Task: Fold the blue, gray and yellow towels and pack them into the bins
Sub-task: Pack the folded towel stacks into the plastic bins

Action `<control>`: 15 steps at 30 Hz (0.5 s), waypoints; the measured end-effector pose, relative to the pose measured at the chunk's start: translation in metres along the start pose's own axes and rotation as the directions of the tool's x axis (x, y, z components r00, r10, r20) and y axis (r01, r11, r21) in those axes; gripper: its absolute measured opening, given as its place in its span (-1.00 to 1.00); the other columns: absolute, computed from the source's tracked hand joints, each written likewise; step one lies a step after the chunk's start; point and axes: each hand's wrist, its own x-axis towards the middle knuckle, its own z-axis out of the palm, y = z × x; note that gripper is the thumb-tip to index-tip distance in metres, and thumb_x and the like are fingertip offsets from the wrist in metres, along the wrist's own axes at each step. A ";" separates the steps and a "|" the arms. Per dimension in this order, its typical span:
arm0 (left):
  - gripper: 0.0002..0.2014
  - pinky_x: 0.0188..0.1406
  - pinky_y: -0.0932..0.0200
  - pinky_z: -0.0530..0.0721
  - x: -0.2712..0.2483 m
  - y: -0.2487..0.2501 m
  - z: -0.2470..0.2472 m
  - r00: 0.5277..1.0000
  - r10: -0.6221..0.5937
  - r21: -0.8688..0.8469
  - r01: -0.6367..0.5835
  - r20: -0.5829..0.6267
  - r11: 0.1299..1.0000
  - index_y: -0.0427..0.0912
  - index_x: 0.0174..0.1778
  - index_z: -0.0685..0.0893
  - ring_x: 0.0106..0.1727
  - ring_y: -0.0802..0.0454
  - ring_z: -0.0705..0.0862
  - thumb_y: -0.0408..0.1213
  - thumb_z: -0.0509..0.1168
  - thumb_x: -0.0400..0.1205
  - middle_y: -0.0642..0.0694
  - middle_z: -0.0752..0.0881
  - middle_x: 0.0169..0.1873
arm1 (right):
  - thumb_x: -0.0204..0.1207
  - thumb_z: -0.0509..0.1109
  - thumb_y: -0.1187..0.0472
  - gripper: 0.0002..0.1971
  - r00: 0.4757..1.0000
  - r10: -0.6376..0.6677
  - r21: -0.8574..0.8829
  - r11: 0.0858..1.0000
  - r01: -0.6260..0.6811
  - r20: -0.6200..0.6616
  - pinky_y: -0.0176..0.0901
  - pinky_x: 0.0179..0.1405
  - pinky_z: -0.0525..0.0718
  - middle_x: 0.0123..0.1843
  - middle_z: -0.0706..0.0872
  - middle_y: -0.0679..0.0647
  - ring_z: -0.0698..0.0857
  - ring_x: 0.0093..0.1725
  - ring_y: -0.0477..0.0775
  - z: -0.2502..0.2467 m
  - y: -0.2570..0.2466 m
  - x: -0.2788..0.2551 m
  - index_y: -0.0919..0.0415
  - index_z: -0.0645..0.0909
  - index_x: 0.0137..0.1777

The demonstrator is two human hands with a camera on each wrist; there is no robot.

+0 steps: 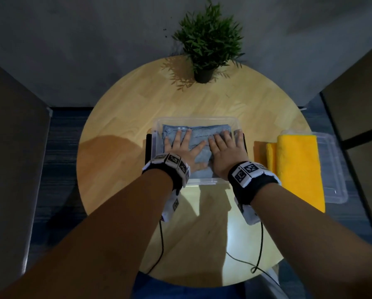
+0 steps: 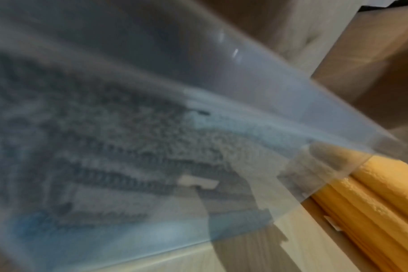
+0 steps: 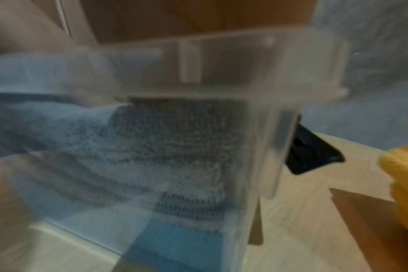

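Note:
A clear plastic bin (image 1: 193,119) stands at the middle of the round table. A folded gray towel (image 1: 202,131) lies on top inside it. My left hand (image 1: 181,145) and right hand (image 1: 225,145) rest flat on the towel side by side, fingers straight and spread. Both wrist views are blurred and look through the bin wall (image 2: 268,88): the gray towel (image 2: 105,138) (image 3: 175,143) lies over a blue towel (image 2: 35,226) (image 3: 186,244). A folded yellow towel (image 1: 297,169) (image 2: 384,193) lies to the right of the bin.
The yellow towel partly covers a second clear plastic container (image 1: 331,169) at the table's right edge. A potted plant (image 1: 206,46) stands at the back. Black clips (image 3: 312,150) sit on the bin's short sides. Bare wood (image 1: 116,126) lies left of the bin.

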 end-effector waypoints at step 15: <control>-0.21 0.48 -0.48 -0.27 0.008 0.037 -0.013 1.000 -0.022 0.075 0.021 0.014 0.997 0.26 0.61 -0.25 0.59 -0.34 -0.44 0.41 -0.04 0.56 -0.15 -0.44 0.60 | 0.34 0.41 -0.37 0.09 0.704 0.611 0.584 0.439 -0.683 0.363 0.63 0.47 0.07 0.69 -0.30 0.16 -0.18 0.64 0.46 0.065 0.094 -0.056 -0.18 -0.29 0.65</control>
